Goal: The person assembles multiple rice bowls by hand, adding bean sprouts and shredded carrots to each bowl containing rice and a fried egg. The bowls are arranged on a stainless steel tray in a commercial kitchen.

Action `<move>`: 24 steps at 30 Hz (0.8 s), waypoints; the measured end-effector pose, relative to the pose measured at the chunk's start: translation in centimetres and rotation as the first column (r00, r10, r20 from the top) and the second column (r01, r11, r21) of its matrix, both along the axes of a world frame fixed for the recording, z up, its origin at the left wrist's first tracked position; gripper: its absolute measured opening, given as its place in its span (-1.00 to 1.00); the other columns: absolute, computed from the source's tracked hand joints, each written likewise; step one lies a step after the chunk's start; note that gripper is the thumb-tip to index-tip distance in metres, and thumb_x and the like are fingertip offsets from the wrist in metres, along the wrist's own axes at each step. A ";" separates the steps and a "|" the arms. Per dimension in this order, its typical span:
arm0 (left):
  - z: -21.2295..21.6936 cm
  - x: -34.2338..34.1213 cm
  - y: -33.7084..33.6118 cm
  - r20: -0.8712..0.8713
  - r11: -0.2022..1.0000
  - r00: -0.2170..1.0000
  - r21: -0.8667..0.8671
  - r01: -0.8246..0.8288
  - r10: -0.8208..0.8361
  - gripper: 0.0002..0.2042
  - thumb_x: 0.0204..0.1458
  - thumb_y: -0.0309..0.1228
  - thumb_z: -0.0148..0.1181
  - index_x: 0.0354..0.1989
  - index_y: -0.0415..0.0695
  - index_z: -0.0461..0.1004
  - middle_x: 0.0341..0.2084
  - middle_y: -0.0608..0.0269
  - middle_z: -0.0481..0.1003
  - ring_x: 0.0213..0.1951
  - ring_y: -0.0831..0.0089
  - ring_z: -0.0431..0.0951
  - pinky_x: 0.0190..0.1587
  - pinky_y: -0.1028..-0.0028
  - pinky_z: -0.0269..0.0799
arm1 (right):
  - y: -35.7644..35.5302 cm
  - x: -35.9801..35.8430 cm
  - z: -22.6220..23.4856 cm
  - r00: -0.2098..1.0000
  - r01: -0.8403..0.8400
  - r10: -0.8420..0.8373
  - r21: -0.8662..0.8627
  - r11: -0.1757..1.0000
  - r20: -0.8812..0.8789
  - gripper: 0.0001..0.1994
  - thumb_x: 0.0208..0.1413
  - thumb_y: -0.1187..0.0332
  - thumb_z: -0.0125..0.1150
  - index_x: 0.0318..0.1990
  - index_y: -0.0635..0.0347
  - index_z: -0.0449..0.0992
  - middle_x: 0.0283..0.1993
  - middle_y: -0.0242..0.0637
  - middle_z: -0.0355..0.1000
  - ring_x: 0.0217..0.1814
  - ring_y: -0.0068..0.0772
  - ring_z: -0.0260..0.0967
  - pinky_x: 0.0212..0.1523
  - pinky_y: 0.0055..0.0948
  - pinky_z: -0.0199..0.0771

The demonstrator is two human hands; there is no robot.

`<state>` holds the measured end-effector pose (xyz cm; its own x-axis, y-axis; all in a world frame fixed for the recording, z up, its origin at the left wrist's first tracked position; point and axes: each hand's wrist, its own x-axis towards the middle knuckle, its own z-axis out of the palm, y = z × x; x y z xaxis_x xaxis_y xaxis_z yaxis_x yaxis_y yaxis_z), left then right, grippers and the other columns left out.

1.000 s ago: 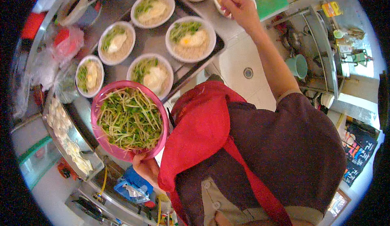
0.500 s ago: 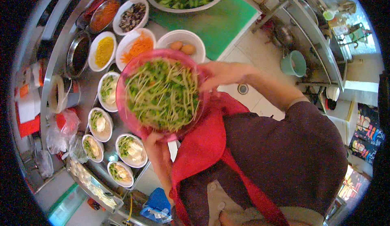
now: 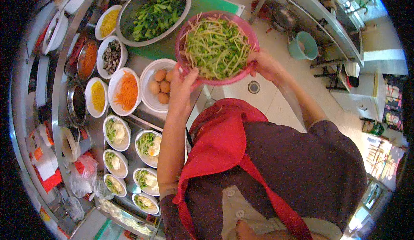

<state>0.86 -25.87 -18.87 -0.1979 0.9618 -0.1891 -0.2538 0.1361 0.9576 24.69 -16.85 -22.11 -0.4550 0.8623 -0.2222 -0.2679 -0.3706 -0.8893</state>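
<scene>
A pink plastic basin [image 3: 217,82] heaped with green sprouts [image 3: 220,46] is held up between both of my hands. My left hand [image 3: 184,84] is closed on its near left rim, and my right hand [image 3: 264,63] grips the rim on the right. Just left of my left hand stands a white bowl of brown eggs [image 3: 162,87]. A large metal bowl of cut leafy greens [image 3: 157,16] sits on a green board [image 3: 211,5], left of the basin. Fingers under the rim are partly hidden.
Bowls of shredded carrot [image 3: 126,91], yellow shreds [image 3: 98,97] and dark chopped pieces [image 3: 112,57] line the counter at left. Several small filled bowls [image 3: 116,133] stand nearer. At right, a teal bucket [image 3: 303,46] stands by a metal rack; a floor drain [image 3: 253,87] lies below.
Both hands have carried the basin right and away from my body. It no longer overlaps the carrot bowl, and more eggs show. The view has shifted too.
</scene>
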 end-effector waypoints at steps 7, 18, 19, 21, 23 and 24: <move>-3.6 -6.8 8.2 0.018 0.977 0.979 -0.071 -0.203 0.205 -0.40 0.02 -0.47 0.10 0.24 -0.20 -0.02 -0.09 0.05 0.32 -0.08 0.30 0.40 -0.04 0.29 0.40 | 15.4 -4.6 -6.1 0.989 0.145 -0.147 -0.091 0.985 -0.019 -0.89 -0.09 0.55 -0.01 -0.38 0.37 0.39 -0.55 -0.20 0.38 -0.71 -0.40 0.26 -0.77 -0.45 0.23; 6.4 -2.9 17.0 -0.995 0.982 0.039 0.098 0.162 0.093 -0.46 -0.06 -0.36 0.10 0.12 -0.28 0.18 0.12 -0.06 0.20 0.19 0.07 0.14 0.23 0.27 0.02 | 12.4 -3.9 0.8 0.988 0.024 -0.022 -0.012 1.000 0.153 -0.75 -0.17 0.57 -0.03 -0.24 0.31 0.33 -0.52 -0.28 0.34 -0.74 -0.46 0.24 -0.85 -0.53 0.15; 4.5 -2.6 17.1 -0.963 0.943 0.013 0.265 0.200 0.268 -0.46 -0.13 -0.31 0.14 0.06 -0.28 0.24 0.11 -0.09 0.21 0.18 0.03 0.15 0.21 0.23 0.05 | 10.9 -3.9 1.7 0.991 -0.033 0.039 -0.051 0.998 0.130 -0.76 -0.17 0.57 -0.04 -0.24 0.31 0.33 -0.52 -0.28 0.33 -0.74 -0.46 0.25 -0.86 -0.53 0.15; 4.0 -0.9 16.0 -0.903 0.868 -0.138 0.336 0.366 0.407 -0.49 -0.09 -0.25 0.11 0.00 -0.35 0.30 0.11 -0.10 0.21 0.17 0.03 0.17 0.22 0.17 0.02 | 8.6 -3.7 2.9 0.998 0.002 0.004 -0.083 0.997 0.065 -0.74 -0.18 0.58 -0.06 -0.22 0.34 0.33 -0.51 -0.25 0.34 -0.76 -0.44 0.24 -0.89 -0.52 0.14; 4.3 -0.6 13.3 -0.931 0.871 -0.063 0.312 0.380 0.360 -0.50 -0.06 -0.23 0.09 -0.01 -0.36 0.30 0.11 -0.09 0.21 0.17 0.03 0.17 0.24 0.17 0.00 | 6.4 -3.8 4.2 0.997 -0.055 0.060 -0.097 0.994 0.056 -0.74 -0.18 0.59 -0.07 -0.24 0.34 0.32 -0.53 -0.24 0.33 -0.77 -0.43 0.23 -0.90 -0.52 0.13; 4.6 -0.6 11.4 -0.954 0.868 0.014 0.280 0.410 0.301 -0.51 -0.05 -0.23 0.09 -0.01 -0.35 0.31 0.11 -0.09 0.21 0.17 0.02 0.16 0.24 0.17 0.00 | 4.9 -3.9 4.7 0.996 -0.057 0.063 -0.107 0.993 0.060 -0.74 -0.19 0.59 -0.08 -0.24 0.35 0.32 -0.54 -0.24 0.33 -0.78 -0.43 0.23 -0.91 -0.52 0.12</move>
